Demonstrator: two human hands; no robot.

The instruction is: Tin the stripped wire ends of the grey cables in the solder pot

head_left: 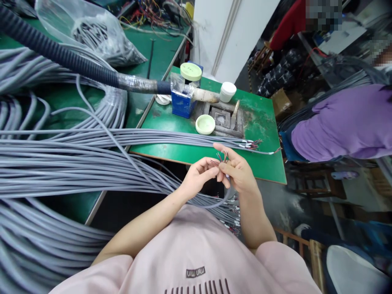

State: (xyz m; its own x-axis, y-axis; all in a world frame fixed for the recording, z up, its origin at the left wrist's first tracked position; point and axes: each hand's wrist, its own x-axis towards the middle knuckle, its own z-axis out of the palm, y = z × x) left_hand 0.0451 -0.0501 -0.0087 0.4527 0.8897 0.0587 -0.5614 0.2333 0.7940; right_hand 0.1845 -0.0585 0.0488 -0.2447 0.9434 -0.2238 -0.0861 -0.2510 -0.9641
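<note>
So, a long green desk [260, 118] with a worn surface runs ahead of the person, and a second green desk top lies to the left. Huge looped bundles of grey sheathed cable [61, 163] sweep across both, smooth matte runs lying side by side. Above them hangs a black corrugated hose [61, 55] with a silver taped section, ending in a pale nozzle over a blue box [181, 104]. Behind it sits a clear plastic bag [101, 32] stuffed with more grey cable. A co-worker's purple sleeve [339, 124] is at the right, well apart from the hands.

Both hands are up just off the desk's front edge, working on one cable end [222, 157], where thin coloured wires fan out of the grey sheath. Left hand [199, 177] has its fingers curled in a pinch at the wires. Right hand [237, 171] grips the sheath just below them, its thumb on top. The step in hand looks like handling the exposed wires of this single end, one cable at a time. Close by on the desk lie more cable ends [249, 143] with white sleeves and fanned wires. Also there are a round green dish [205, 124] and a small white jar [228, 92].
</note>
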